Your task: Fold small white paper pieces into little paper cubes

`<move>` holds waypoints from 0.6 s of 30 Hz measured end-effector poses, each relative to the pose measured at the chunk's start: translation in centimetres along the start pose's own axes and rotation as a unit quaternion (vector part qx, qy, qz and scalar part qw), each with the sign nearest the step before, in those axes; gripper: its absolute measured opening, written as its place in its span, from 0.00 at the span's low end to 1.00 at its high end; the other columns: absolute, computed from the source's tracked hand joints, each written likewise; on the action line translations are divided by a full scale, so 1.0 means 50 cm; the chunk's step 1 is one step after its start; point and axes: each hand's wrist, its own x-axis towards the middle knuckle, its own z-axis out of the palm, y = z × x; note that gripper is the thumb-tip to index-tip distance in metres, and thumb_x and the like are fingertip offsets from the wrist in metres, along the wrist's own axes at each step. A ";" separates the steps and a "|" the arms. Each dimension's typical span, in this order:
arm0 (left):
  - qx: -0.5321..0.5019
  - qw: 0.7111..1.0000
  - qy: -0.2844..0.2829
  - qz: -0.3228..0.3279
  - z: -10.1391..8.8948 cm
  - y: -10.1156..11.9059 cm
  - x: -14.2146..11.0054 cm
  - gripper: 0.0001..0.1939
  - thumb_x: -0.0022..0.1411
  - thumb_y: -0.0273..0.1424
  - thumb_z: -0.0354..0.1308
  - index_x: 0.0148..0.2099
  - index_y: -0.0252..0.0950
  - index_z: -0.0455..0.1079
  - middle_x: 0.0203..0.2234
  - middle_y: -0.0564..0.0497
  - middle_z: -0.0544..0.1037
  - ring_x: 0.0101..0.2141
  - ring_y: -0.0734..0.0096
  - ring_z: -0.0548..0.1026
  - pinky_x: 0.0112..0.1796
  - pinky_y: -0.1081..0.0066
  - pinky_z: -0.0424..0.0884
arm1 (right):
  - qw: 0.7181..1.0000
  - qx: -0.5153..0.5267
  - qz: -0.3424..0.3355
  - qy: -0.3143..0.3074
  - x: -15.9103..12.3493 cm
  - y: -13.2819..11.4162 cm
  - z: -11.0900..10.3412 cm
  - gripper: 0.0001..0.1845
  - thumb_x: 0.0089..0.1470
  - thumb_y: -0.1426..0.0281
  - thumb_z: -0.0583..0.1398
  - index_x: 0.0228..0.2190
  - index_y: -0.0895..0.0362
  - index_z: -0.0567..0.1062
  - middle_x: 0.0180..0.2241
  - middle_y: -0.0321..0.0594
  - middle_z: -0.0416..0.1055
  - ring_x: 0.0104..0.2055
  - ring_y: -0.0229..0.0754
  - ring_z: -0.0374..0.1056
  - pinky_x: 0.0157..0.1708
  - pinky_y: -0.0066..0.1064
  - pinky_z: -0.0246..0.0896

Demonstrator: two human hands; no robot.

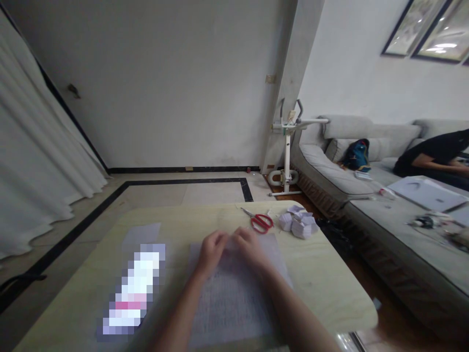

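Note:
My left hand [212, 250] and my right hand [252, 248] are close together above the table, fingers pinched. Between the fingertips shows a pale bit that looks like a piece of paper [230, 244]; my fingers cover much of it. Under my hands and forearms lies a large sheet of paper [234, 308] with faint markings, too blurred to read. Beyond my right hand are scissors [261, 223] with red handles, their blades pointing to the far left. Beside them sit several folded paper pieces [298, 222] in a cluster.
On the table's left lie a pale paper [141, 234] and a pixelated bright object [135, 288]. The wooden table [330, 278] has rounded corners. A grey sofa [384, 220] runs along the right, with a seated person [436, 156] on it. White exercise equipment [287, 151] stands behind.

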 end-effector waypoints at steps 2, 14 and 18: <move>0.009 1.000 -0.008 0.008 -0.004 0.001 0.001 0.15 0.56 0.40 0.55 0.28 0.33 0.71 0.22 0.52 0.73 0.27 0.69 0.70 0.28 0.75 0.65 | 1.000 0.004 0.009 -0.012 -0.001 0.000 0.001 0.09 0.49 0.69 0.54 0.20 0.56 0.66 0.22 0.33 0.63 0.28 0.39 0.60 0.27 0.27 0.54; -0.018 0.999 0.040 -0.013 -0.003 -0.002 0.001 0.16 0.55 0.42 0.54 0.28 0.32 0.71 0.21 0.52 0.72 0.25 0.70 0.70 0.25 0.76 0.65 | 0.999 0.020 0.032 0.032 0.001 0.000 0.001 0.07 0.50 0.69 0.55 0.23 0.55 0.70 0.24 0.34 0.67 0.29 0.40 0.63 0.29 0.28 0.58; -0.047 0.995 0.079 -0.047 -0.009 -0.019 0.008 0.18 0.56 0.44 0.53 0.30 0.32 0.70 0.20 0.52 0.73 0.21 0.71 0.70 0.22 0.75 0.65 | 0.998 0.042 0.045 -0.011 0.000 0.001 0.004 0.09 0.51 0.68 0.55 0.23 0.56 0.71 0.24 0.35 0.68 0.28 0.39 0.64 0.27 0.27 0.58</move>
